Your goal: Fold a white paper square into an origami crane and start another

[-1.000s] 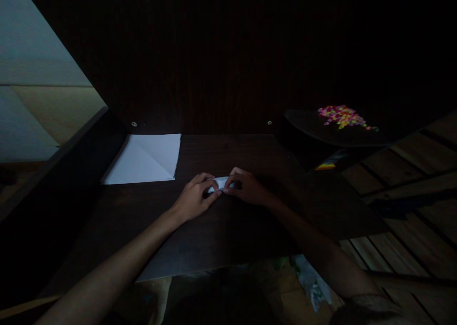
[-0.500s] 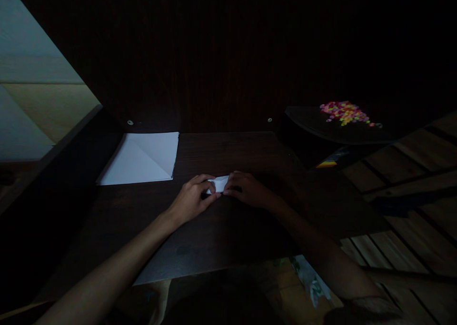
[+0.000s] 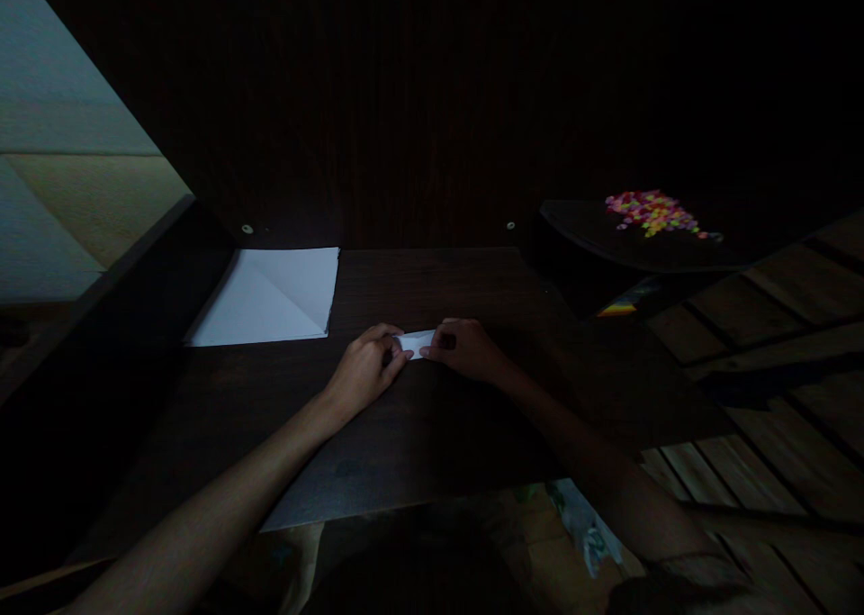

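Observation:
A small folded piece of white paper (image 3: 415,344) lies low over the dark wooden desk, held between my two hands. My left hand (image 3: 370,363) pinches its left end, thumb at the near edge and fingers at the far edge. At the right end, my right hand (image 3: 465,349) pinches it between thumb and curled fingers. The middle of the folded paper shows; both its ends are partly covered by my fingers. To the left lies a stack of white paper sheets (image 3: 270,295), the top one with a diagonal crease.
A heap of small colourful pieces (image 3: 652,212) sits on a rounded dark shelf (image 3: 580,228) at the right. A dark side panel (image 3: 121,273) bounds the desk (image 3: 432,282) on the left, and a tall back panel (image 3: 378,111) rises behind. Wooden slats (image 3: 776,381) show at the right.
My fingers have shifted along the folded paper: the thumbs have drawn slightly apart, and the right hand's fingers are more curled. The paper stays in nearly the same place.

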### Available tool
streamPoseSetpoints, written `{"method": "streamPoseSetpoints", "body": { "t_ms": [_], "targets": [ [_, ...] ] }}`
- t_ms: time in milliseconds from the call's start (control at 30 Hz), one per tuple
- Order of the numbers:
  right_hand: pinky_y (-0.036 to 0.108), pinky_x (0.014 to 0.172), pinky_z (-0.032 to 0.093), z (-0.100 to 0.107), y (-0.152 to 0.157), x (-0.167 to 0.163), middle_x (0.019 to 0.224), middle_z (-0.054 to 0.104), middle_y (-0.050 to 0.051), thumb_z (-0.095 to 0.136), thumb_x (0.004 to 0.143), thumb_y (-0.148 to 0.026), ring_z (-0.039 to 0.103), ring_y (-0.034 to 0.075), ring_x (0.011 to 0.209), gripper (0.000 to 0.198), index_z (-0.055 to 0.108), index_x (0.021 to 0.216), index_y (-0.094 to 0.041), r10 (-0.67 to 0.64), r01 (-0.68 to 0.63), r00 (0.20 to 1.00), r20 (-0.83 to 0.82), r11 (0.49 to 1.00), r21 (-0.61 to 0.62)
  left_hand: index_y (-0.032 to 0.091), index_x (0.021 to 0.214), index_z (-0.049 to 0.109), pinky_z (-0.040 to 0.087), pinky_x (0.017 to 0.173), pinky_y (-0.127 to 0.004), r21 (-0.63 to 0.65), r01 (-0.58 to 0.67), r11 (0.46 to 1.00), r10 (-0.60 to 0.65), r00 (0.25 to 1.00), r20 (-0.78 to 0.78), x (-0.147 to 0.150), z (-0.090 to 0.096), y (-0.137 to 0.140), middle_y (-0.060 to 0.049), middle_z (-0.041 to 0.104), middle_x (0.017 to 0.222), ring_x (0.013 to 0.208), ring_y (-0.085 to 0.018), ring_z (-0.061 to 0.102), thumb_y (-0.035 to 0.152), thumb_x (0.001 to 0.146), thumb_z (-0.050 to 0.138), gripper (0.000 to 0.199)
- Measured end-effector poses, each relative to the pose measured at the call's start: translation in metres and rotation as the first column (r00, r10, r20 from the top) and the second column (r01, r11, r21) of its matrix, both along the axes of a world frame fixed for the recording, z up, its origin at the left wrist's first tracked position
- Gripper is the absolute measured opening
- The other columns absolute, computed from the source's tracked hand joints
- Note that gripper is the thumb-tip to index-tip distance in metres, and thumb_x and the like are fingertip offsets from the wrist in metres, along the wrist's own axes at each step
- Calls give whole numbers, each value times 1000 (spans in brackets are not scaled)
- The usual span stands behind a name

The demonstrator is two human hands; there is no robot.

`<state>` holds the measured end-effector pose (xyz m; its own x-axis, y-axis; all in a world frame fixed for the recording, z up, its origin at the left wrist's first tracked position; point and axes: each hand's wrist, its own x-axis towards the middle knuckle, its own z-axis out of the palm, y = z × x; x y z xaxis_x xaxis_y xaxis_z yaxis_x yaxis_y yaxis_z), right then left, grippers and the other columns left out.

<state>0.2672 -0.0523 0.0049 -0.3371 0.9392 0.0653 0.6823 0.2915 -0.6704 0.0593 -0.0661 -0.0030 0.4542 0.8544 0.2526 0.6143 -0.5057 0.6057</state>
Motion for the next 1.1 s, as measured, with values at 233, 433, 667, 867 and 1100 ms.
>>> {"method": "streamPoseSetpoints", "body": {
  "t_ms": [233,433,667,867,1100],
  "targets": [
    [25,59,38,-2,3,0,69,62,1,77,72,-24,55,12,63,18,65,62,-16,-7,7,1000,23,1000,18,17,71,62,52,91,-36,-5,-24,1000,24,1000,13,2,0,0,-9,65,109,95,-21,65,24,87,57,18],
    [26,62,38,0,6,-2,65,61,-1,79,69,-23,54,12,61,20,63,58,-18,-22,21,998,50,999,31,17,72,60,51,93,-37,20,-13,1000,14,1000,-10,3,0,-1,-10,65,108,98,-22,64,23,88,56,18],
    [24,60,34,-5,5,-1,68,52,-6,82,63,-18,48,11,62,29,57,77,-19,-61,63,998,-30,996,58,19,99,58,53,83,-35,95,-1,995,8,997,-75,3,-3,-4,-7,66,96,90,-21,64,23,92,52,10],
    [26,68,39,-9,3,1,81,50,-2,79,68,-15,49,13,71,32,70,97,-22,2,2,999,-37,993,115,19,109,63,52,92,-38,154,69,986,-56,995,-87,0,-8,-2,-8,68,107,103,-23,62,17,94,48,22],
    [27,70,41,-9,6,2,80,50,0,73,73,-7,50,13,72,37,75,105,-25,64,-64,998,9,996,69,18,112,67,52,94,-38,179,115,977,-84,982,-171,-2,-14,0,-10,66,115,107,-23,60,6,90,46,33]
  ]
}}
